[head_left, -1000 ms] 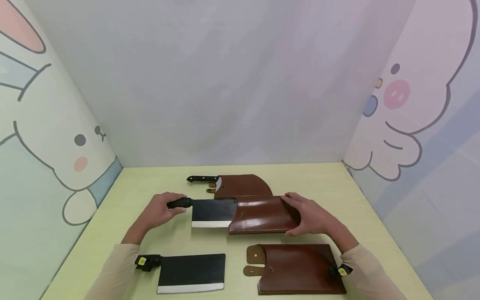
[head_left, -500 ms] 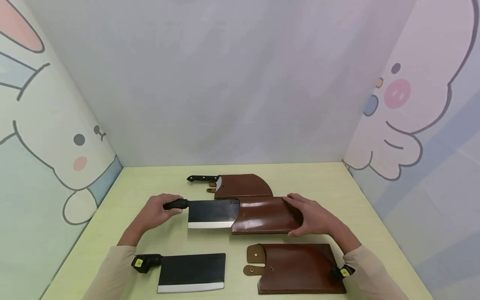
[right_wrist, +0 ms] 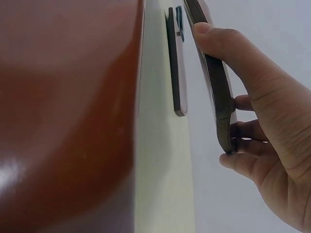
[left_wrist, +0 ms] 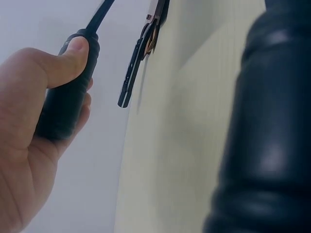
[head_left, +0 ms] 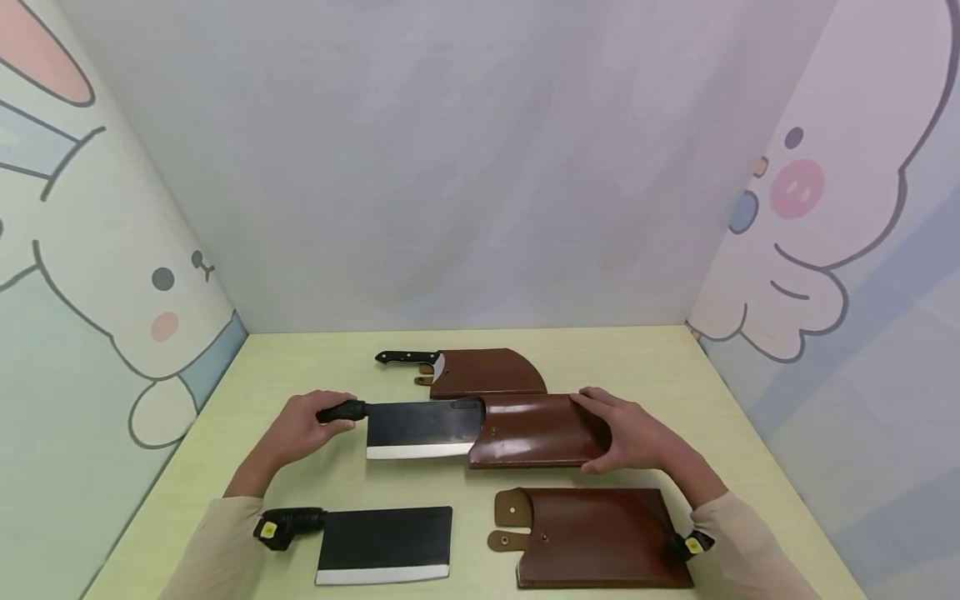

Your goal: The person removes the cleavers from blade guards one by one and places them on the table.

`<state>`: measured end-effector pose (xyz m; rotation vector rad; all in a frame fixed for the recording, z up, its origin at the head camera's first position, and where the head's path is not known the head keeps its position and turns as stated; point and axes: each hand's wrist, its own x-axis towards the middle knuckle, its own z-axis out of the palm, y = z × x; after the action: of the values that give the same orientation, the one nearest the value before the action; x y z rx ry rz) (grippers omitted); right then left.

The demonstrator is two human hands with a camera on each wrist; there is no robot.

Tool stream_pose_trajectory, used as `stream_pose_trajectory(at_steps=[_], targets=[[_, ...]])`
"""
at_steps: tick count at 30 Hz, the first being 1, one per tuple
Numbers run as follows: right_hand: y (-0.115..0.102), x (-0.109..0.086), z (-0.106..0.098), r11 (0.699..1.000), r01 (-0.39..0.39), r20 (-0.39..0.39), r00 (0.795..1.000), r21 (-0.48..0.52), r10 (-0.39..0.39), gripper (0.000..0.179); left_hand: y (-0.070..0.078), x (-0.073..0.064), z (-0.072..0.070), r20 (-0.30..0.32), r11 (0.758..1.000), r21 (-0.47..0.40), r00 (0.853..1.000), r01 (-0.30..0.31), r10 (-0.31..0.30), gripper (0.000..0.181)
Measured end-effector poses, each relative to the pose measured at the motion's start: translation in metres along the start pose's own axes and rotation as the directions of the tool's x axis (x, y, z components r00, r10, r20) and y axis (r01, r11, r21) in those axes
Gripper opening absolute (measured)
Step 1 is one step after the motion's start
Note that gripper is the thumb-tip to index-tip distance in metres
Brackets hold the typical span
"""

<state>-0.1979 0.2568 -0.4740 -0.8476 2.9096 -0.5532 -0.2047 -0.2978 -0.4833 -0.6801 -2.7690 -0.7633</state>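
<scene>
In the head view my left hand grips the black handle of a cleaver. Its dark blade, with a bright edge strip, runs into the mouth of a glossy brown leather sheath; the far part of the blade is hidden inside. My right hand holds the closed end of that sheath, thumb on the near side and fingers on the far side. The left wrist view shows the thumb along the handle. In the right wrist view, fingers and thumb pinch the sheath from both sides, above the table.
A second cleaver lies bare at the front left. Another brown sheath, its strap tabs unfastened, lies front right. Behind the held sheath lies a black-handled knife in a curved brown sheath. Walls border the table.
My left hand has moved left with the cleaver, and more of the blade shows outside the sheath. The right hand and sheath have shifted slightly right.
</scene>
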Motion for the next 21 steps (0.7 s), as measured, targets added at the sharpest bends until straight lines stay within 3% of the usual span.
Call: stream_pose_trajectory(at_steps=[21], targets=[[0.025, -0.016, 0.005, 0.999, -0.033, 0.004, 0.999, -0.007, 0.033, 0.113, -0.021, -0.013, -0.003, 0.02, 1.0, 0.008, 1.0, -0.006, 0.005, 0.039]])
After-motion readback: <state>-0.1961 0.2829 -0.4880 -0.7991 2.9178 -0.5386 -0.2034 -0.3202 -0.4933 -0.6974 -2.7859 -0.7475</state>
